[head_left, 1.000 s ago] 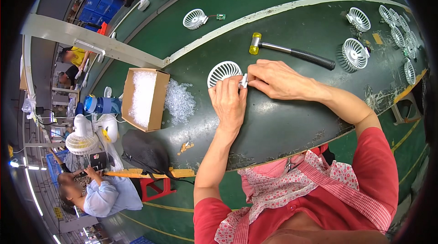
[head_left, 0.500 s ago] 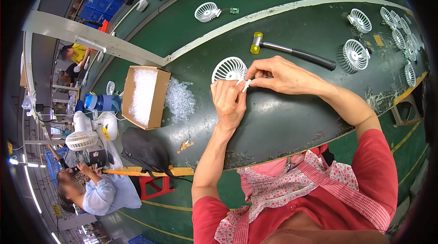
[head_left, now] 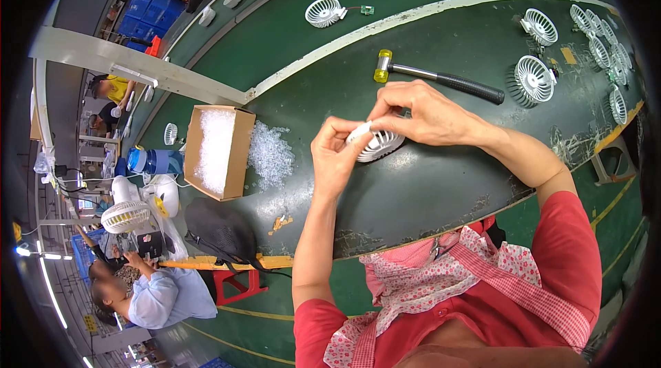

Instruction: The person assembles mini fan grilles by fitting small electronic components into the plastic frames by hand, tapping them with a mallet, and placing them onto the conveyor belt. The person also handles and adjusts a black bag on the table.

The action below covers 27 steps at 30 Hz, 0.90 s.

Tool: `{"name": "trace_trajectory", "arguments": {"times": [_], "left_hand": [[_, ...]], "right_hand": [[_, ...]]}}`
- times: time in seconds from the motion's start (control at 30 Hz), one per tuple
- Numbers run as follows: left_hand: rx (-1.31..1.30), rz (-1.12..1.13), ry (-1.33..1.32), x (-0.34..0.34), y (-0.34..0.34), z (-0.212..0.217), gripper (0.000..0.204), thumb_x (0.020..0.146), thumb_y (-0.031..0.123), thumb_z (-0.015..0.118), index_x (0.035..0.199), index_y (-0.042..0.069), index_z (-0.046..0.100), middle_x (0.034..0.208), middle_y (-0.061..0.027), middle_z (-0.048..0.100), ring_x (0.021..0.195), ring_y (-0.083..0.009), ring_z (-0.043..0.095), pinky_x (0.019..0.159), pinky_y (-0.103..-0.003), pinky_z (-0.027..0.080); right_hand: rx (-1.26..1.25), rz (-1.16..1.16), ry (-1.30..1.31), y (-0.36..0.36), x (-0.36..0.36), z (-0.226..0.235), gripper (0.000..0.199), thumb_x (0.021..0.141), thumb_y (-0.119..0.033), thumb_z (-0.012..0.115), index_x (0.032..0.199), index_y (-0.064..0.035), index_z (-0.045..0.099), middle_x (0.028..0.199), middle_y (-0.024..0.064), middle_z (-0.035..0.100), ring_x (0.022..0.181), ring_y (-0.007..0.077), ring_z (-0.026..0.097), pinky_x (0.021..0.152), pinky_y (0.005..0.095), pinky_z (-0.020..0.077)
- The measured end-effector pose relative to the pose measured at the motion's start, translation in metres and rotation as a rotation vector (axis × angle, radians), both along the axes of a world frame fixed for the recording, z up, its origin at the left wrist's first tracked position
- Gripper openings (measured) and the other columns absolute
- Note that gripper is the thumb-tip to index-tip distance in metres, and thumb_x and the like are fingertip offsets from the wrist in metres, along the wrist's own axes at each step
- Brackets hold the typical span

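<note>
A round white fan grille [head_left: 381, 148] hangs tilted between my hands, its slats facing toward me and its rim a little over the dark bench. At its left edge my left hand [head_left: 333, 154] is closed, thumb and fingers pinching it near the top. From the right, my right hand [head_left: 428, 114] is closed with thumb and forefinger at the grille's upper edge. My fingers hide that upper part, so a small piece there cannot be made out. Beyond my right hand lies a mallet [head_left: 441, 79] with a yellow head and black handle.
An open cardboard box [head_left: 237, 151] of small clear pieces stands left, beside a loose pile of them [head_left: 270, 154]. A black bag [head_left: 219, 230] sits at the near edge. Several white grilles [head_left: 533, 79] lie right. Past a pale rail [head_left: 358, 30] runs a green belt [head_left: 275, 37] carrying another grille.
The grille has been turned over from the far side of my fingers to the near side. My left fingers have shifted to its edge. On the belt, the grille has moved right.
</note>
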<state>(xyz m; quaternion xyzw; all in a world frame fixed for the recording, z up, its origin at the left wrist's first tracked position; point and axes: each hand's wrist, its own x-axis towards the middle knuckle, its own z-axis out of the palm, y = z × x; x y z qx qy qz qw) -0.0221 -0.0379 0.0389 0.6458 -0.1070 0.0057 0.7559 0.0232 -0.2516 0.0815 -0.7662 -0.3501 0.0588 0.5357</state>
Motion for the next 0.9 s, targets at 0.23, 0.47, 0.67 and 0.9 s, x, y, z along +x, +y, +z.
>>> {"name": "trace_trajectory", "arguments": {"times": [0.23,0.47,0.67,0.9], "left_hand": [[1.002,0.391,-0.74,0.005,-0.013,-0.019,0.043,0.08,0.012,0.079,0.117,0.004,0.059,0.121,-0.0139,0.059,0.116,-0.034,0.052,0.1,-0.045,0.039],[1.136,0.298,-0.75,0.0,-0.024,-0.031,0.029,0.081,0.012,0.077,0.106,0.004,0.064,0.115,-0.0128,0.062,0.106,-0.0337,0.059,0.087,-0.043,0.05],[1.174,0.313,-0.747,-0.003,-0.028,-0.032,0.032,0.081,0.014,0.079,0.107,0.005,0.064,0.116,-0.012,0.061,0.108,-0.0335,0.059,0.089,-0.043,0.052],[1.188,0.246,-0.739,-0.01,-0.022,-0.03,0.041,0.081,0.015,0.078,0.119,0.007,0.063,0.128,-0.0156,0.058,0.119,-0.0347,0.057,0.103,-0.048,0.047]], "right_hand": [[-0.04,-0.323,0.074,0.005,0.029,-0.046,0.016,0.092,-0.013,0.066,0.091,0.0036,0.067,0.081,0.0128,0.068,0.072,0.0196,0.064,0.07,0.035,0.0511],[-0.31,-0.314,-0.463,-0.001,0.021,-0.074,0.013,0.09,-0.013,0.064,0.095,-0.002,0.07,0.092,0.0096,0.063,0.095,0.0298,0.059,0.085,0.0419,0.0464],[-0.51,-0.351,-0.589,0.005,0.024,-0.077,0.017,0.082,-0.007,0.064,0.096,0.0009,0.07,0.089,0.0111,0.063,0.089,0.029,0.058,0.081,0.0404,0.0472],[-0.455,-0.232,-0.324,-0.019,0.018,-0.049,0.03,0.089,-0.01,0.064,0.119,-0.0094,0.068,0.116,0.0151,0.061,0.111,0.0305,0.056,0.096,0.0454,0.0453]]}}
